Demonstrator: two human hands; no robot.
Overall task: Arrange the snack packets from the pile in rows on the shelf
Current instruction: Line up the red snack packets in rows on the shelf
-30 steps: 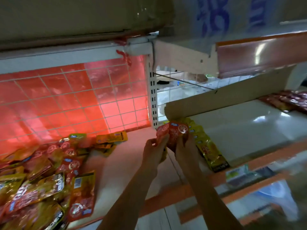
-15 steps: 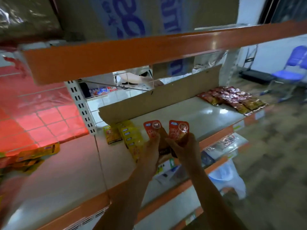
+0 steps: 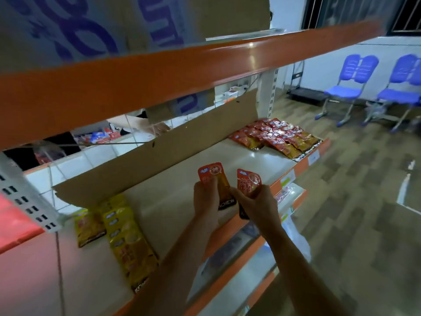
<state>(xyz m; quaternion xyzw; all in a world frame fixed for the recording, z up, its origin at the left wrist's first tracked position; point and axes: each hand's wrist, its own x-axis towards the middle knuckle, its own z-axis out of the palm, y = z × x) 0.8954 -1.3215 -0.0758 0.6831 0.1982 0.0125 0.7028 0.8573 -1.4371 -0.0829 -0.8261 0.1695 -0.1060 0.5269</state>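
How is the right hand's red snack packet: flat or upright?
Upright: right hand grips the red snack packet low, top up, above the white shelf.

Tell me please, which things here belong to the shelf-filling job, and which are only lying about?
Belong to the job:
- left red packet, held by the left hand
- right red packet, held by the right hand
- yellow packet row
- red packet row
- shelf

Only lying about:
- cardboard strip
- blue chairs

Small shop, orange-edged display shelf (image 3: 173, 197) under the left hand (image 3: 206, 197) and right hand (image 3: 258, 202), paper labels (image 3: 314, 157) on its front edge to their right, red snack packets (image 3: 275, 135) in rows beyond, yellow packets (image 3: 127, 242) leftward.
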